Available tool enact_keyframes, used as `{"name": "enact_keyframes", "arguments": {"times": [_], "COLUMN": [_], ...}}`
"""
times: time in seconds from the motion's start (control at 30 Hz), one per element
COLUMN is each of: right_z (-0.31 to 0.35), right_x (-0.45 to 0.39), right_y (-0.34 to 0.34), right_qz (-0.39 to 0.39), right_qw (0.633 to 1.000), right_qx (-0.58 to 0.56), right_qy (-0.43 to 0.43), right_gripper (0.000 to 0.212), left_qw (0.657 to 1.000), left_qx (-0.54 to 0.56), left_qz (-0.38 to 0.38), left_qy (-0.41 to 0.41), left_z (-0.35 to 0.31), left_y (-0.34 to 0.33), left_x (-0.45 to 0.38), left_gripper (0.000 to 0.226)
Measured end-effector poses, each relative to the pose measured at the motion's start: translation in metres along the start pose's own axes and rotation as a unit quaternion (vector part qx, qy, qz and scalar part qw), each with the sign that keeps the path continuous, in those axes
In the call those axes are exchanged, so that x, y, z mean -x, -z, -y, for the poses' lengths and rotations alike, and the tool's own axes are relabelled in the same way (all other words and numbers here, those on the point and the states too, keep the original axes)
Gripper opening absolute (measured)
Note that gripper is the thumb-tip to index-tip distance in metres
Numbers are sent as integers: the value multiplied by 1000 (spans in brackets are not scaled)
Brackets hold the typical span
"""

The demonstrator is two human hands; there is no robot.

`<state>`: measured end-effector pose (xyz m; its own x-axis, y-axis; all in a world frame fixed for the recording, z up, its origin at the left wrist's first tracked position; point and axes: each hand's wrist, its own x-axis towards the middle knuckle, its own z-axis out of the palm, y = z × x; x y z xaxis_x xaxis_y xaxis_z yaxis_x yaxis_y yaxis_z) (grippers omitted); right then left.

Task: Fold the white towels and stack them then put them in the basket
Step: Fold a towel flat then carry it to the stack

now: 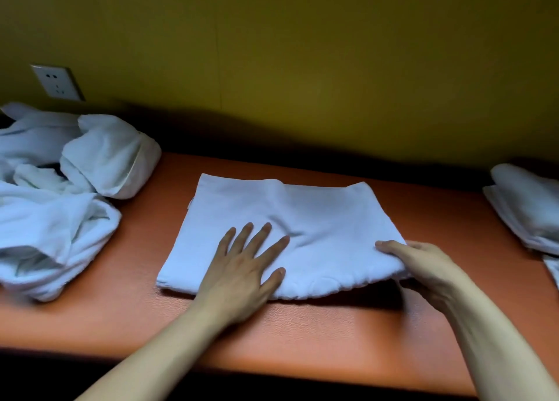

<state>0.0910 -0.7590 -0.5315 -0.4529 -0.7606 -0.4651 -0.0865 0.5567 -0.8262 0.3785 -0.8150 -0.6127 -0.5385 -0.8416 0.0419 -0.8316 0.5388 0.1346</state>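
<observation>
Orange table point(302, 334), hands on towel point(287, 213)

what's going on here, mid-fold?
Yes, mid-fold. The left hand presses flat on a partly folded white towel on the orange table, while the right hand grips its right edge. Unfolded towels are heaped at left; folded towels sit at right. No basket in view.

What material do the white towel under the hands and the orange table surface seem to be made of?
The white towel looks like soft cotton cloth, matte: it creases and folds under the left hand and right hand. The orange table surface looks like leatherette or textured vinyl, judging by its fine grain and faint sheen; I cannot be sure.
</observation>
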Motion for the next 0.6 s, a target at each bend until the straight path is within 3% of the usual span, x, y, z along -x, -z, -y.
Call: {"name": "enact_keyframes", "arguments": {"times": [0.1,0.23,0.33,0.43,0.6], "right_z": [11,27,40,50,50], "right_x": [14,31,45,59,72], "right_y": [-19,-61,-99,-140,-204], "right_qz": [-67,-120,-130,-117,-77], "right_qw": [994,972,953,943,905], "right_qx": [-18,5,52,98,176], "right_qy": [84,200,268,295,379], "right_gripper": [10,24,26,20,16], "left_qw": [1000,985,966,956,954], "left_qx": [19,21,101,173,167], "left_qz": [-9,-105,-115,-118,-159], "left_qy": [9,139,209,205,192], "left_z": [6,35,65,75,76], "left_y": [6,13,7,-3,-12], "left_x": [4,37,72,88,85], "left_gripper": [66,56,60,66,62]}}
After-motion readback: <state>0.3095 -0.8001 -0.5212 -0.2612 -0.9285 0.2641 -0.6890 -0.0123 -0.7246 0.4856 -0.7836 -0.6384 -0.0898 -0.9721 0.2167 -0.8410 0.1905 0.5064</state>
